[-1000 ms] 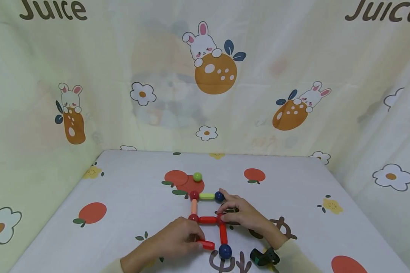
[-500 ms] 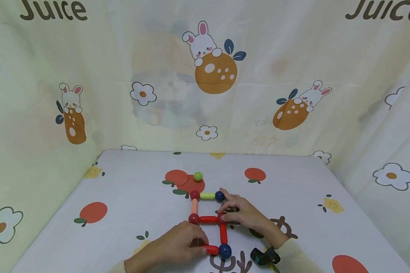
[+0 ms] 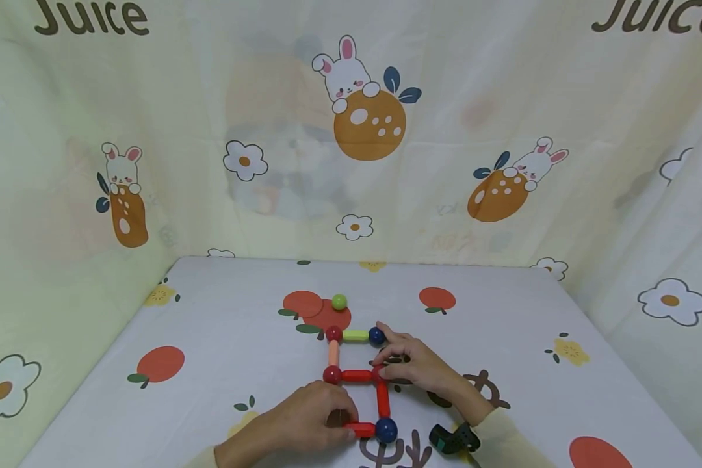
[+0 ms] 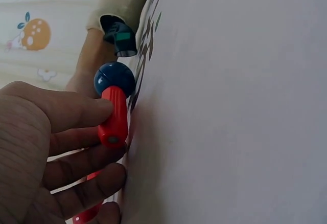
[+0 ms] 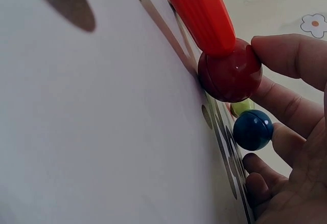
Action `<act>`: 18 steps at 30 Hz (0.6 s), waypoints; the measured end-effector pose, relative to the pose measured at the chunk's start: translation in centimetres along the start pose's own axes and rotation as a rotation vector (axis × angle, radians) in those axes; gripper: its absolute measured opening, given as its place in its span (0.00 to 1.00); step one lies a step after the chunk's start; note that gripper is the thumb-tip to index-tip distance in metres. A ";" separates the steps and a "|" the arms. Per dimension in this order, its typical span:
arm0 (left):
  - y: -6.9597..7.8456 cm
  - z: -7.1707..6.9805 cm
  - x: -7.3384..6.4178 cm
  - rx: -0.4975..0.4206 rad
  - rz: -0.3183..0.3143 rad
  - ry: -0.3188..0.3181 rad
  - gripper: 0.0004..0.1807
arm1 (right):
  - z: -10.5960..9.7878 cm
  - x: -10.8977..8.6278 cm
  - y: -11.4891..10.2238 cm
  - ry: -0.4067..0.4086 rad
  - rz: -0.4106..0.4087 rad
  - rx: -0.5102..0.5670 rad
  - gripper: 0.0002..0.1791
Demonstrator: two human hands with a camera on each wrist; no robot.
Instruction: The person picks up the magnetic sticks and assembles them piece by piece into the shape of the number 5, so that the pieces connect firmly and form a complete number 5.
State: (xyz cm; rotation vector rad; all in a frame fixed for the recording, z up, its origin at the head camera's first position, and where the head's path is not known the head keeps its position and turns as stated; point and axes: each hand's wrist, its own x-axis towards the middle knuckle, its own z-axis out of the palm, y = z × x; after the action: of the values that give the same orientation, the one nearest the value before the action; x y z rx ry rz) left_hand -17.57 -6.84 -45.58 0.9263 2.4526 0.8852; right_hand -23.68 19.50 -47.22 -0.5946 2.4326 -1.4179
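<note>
My left hand (image 3: 307, 416) pinches a red magnetic rod (image 4: 115, 119) between thumb and fingers. The rod's far end meets a blue ball (image 3: 386, 429) at the near corner of a ball-and-rod figure. With thumb and index finger my right hand (image 3: 418, 367) grips a red ball (image 5: 230, 73). From that ball, one red rod (image 3: 383, 400) runs down to the blue ball and another red rod (image 3: 357, 376) runs left to a second red ball (image 3: 331, 374). An orange rod (image 3: 333, 354), a farther red ball (image 3: 334, 334), a lime rod (image 3: 355, 335) and another blue ball (image 3: 377, 335) continue the figure.
A loose green ball (image 3: 339, 302) lies beyond the figure on the patterned tablecloth (image 3: 222, 344). A dark wrist device (image 3: 454, 439) sits at the right sleeve. Printed curtain walls (image 3: 292, 195) stand behind and at both sides.
My left hand has moved slightly right and nearer, bringing its red rod against the near blue ball. My right hand stays on the red ball.
</note>
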 end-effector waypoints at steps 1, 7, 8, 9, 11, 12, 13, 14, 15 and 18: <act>0.0 0.0 0.0 0.000 -0.003 -0.002 0.10 | 0.0 0.0 0.0 0.001 -0.001 -0.003 0.09; -0.3 -0.1 0.0 -0.006 0.009 -0.011 0.10 | 0.0 0.0 -0.1 -0.002 -0.007 -0.010 0.09; -0.3 -0.1 0.1 -0.014 0.013 -0.012 0.10 | 0.0 0.0 -0.1 -0.002 -0.004 -0.006 0.09; -0.4 -0.1 0.1 -0.019 0.022 -0.015 0.09 | -0.1 0.0 -0.1 -0.002 -0.001 -0.002 0.09; -0.5 -0.2 0.2 -0.035 0.044 -0.017 0.09 | -0.1 0.0 -0.1 -0.001 0.000 0.004 0.09; -0.5 -0.3 0.3 -0.048 0.054 -0.019 0.08 | -0.1 0.0 -0.1 0.000 0.001 0.005 0.09; -0.5 -0.4 0.3 -0.064 0.062 -0.019 0.08 | -0.1 0.0 -0.1 0.002 0.001 0.002 0.09; -0.6 -0.5 0.4 -0.078 0.072 -0.016 0.07 | -0.1 0.0 -0.1 0.003 0.001 0.000 0.09; -0.6 -0.7 0.5 -0.086 0.083 -0.010 0.07 | -0.1 0.0 -0.1 0.003 0.000 -0.002 0.08; -0.7 -1.3 0.7 -0.115 0.096 0.021 0.06 | 0.0 0.0 0.0 0.005 -0.001 -0.012 0.08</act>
State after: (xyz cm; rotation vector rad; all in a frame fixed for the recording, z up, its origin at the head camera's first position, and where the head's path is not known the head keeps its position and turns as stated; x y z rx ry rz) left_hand -19.03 -7.32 -45.17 1.0055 2.3631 1.0620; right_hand -23.65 19.52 -47.22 -0.5964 2.4462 -1.4080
